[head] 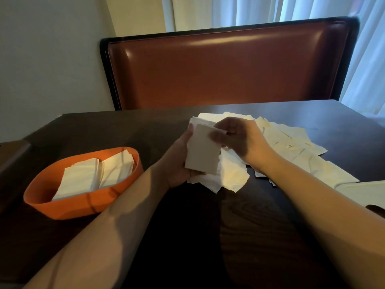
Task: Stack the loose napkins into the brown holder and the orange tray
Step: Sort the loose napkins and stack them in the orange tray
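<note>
My left hand (178,163) holds a small stack of white napkins (203,151) upright above the dark table. My right hand (239,138) pinches the top right edge of that stack. Behind and to the right, several loose napkins (291,147) lie spread over the table. At the left stands the orange tray (83,203), with two piles of napkins (83,178) side by side in it. The brown holder is not clearly in view.
The dark wooden table (187,236) runs to a far edge in front of a brown leather bench back (225,69). A wall is at the left and white curtains (312,9) hang behind. A pale sheet (366,190) lies at the right edge.
</note>
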A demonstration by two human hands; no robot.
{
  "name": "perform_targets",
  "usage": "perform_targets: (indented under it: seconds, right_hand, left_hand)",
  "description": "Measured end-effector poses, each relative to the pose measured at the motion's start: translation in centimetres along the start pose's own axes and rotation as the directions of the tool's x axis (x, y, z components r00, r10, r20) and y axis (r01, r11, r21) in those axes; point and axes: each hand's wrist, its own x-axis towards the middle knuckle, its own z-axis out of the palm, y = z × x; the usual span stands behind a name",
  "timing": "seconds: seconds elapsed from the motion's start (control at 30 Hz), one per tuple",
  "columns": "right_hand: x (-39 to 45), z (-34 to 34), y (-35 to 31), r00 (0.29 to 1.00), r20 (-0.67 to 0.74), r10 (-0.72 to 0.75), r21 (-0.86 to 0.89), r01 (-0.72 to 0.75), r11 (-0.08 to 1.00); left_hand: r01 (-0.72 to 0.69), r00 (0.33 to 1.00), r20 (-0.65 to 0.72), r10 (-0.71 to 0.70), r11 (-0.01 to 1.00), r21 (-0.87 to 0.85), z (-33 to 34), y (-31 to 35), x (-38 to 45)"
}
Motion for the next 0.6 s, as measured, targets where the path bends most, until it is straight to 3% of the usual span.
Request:
perform_targets:
  seconds: [0.13, 0.3, 0.4, 0.47, 0.6]
  right_hand:
    - [0.3, 0.3, 0.8, 0.995, -0.098, -0.012, -0.123, 0.000, 0.992]
    - [0.3, 0.6, 1.2, 0.988, -0.148, -0.054, -0.125, 0.035, 0.992]
    - [0.6, 0.3, 1.1, 0.979, -0.204, -0.014, -0.131, -0.013, 0.991]
    - [0.9, -0.5, 1.4, 0.968, -0.251, 0.009, -0.266, -0.078, 0.961]
    - [0.7, -1.8, 2.1, 0.970, -0.095, 0.222, -0.570, -0.236, 0.787]
  left_hand:
    - [0.022, 0.995, 0.099, -0.026, 0.999, 0.041, -0.2, -0.3, 0.2]
    - [0.001, 0.994, 0.109, -0.010, 0.996, 0.086, 0.2, -0.3, -0.4]
    - [-0.045, 0.999, 0.013, 0.044, 0.997, 0.060, 0.4, -0.2, -0.4]
    - [-0.101, 0.991, -0.094, 0.100, 0.995, -0.008, 0.3, 0.0, -0.1]
    - [-0.234, 0.950, -0.246, 0.190, 0.958, -0.166, -0.1, 0.0, 0.1]
